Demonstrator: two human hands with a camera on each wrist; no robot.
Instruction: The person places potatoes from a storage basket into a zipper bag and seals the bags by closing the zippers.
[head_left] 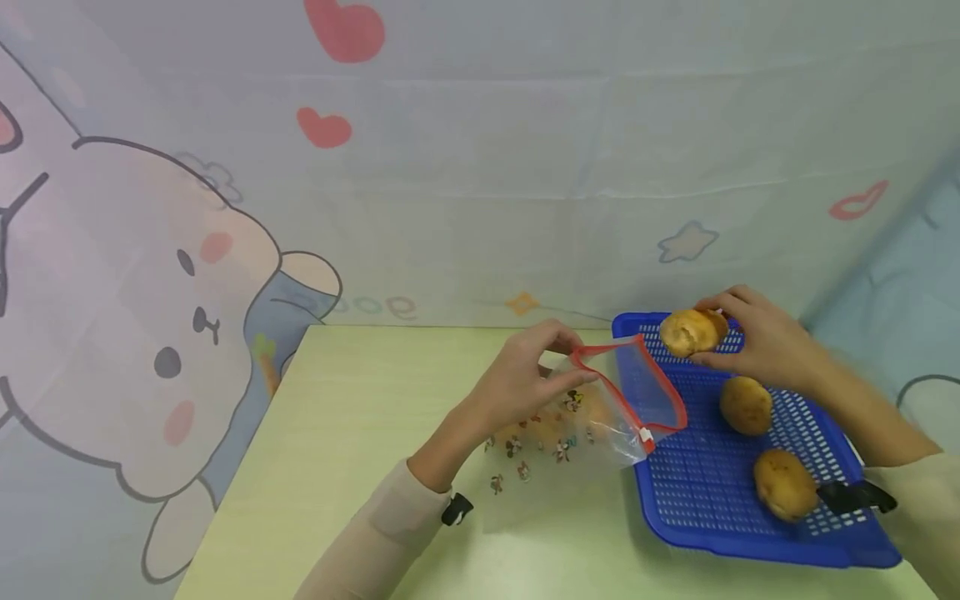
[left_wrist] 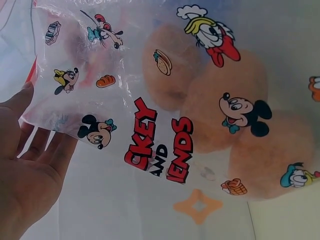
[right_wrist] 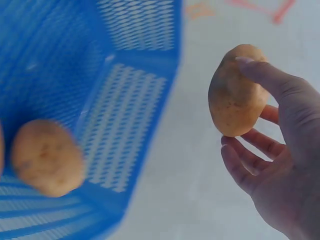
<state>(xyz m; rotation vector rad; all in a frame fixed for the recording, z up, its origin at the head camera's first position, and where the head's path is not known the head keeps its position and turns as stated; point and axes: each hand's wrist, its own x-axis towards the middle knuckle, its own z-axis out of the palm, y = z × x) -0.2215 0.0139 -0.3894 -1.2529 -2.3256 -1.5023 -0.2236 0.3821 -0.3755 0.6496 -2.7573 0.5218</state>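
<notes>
My left hand pinches the red-edged rim of a clear zip bag printed with cartoon characters, and the bag's mouth gapes toward the right. Through its plastic, several potatoes show in the left wrist view. My right hand grips a potato between thumb and fingers, above the far part of a blue basket. Within the basket lie two more potatoes, one in the middle and one nearer the front. A white slider sits on the bag's red zip.
The basket stands at the right of a pale yellow-green table. A printed cloth with hearts and a cartoon rabbit hangs behind and at the left. Black straps are at both wrists.
</notes>
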